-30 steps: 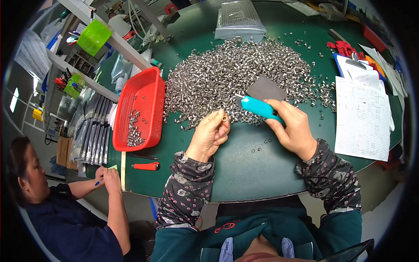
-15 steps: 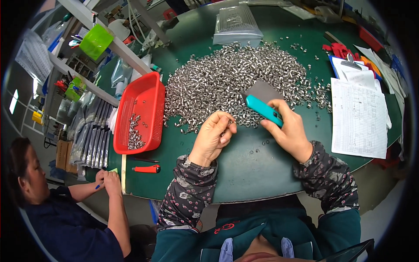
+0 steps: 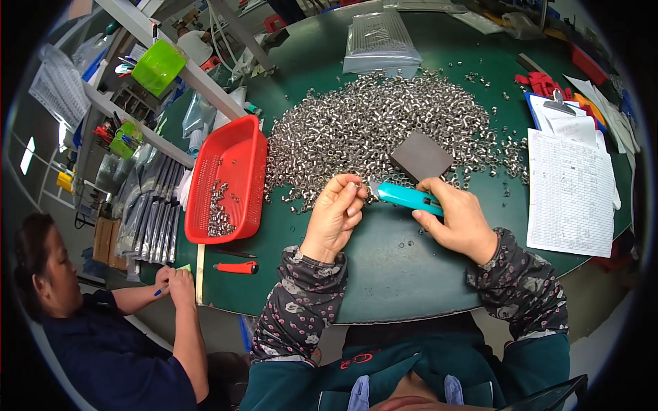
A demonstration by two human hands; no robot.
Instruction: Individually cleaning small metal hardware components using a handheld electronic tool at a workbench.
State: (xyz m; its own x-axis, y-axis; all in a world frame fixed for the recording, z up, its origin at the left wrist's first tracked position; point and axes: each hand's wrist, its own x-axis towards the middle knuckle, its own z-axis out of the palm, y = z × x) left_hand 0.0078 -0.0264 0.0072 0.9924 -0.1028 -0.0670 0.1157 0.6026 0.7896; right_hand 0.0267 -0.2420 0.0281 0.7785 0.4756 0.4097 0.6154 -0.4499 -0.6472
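My left hand (image 3: 332, 220) is closed in a pinch around a small metal ring (image 3: 358, 185), mostly hidden by the fingers. In my right hand (image 3: 460, 220) is a teal utility knife (image 3: 406, 196), gripped between thumb and fingers. Its blade points left and reaches the pinched fingertips, where I cannot tell if it touches the ring. Just beyond both hands spreads a large heap of small shiny metal rings (image 3: 363, 113). A flat dark grey block (image 3: 421, 157) lies on the heap's near right side, behind the knife.
On the left stands a red basket (image 3: 256, 192) with some metal parts inside. A red utility knife (image 3: 237, 268) lies before it on the green table (image 3: 384, 294). Written sheets (image 3: 569, 195) and a clipboard lie right. A co-worker's hands (image 3: 175, 279) are at the left edge.
The teal knife has swung down and left, so its blade now meets the left fingertips. The grey block shows in full, no longer covered by the knife. The view has shifted slightly.
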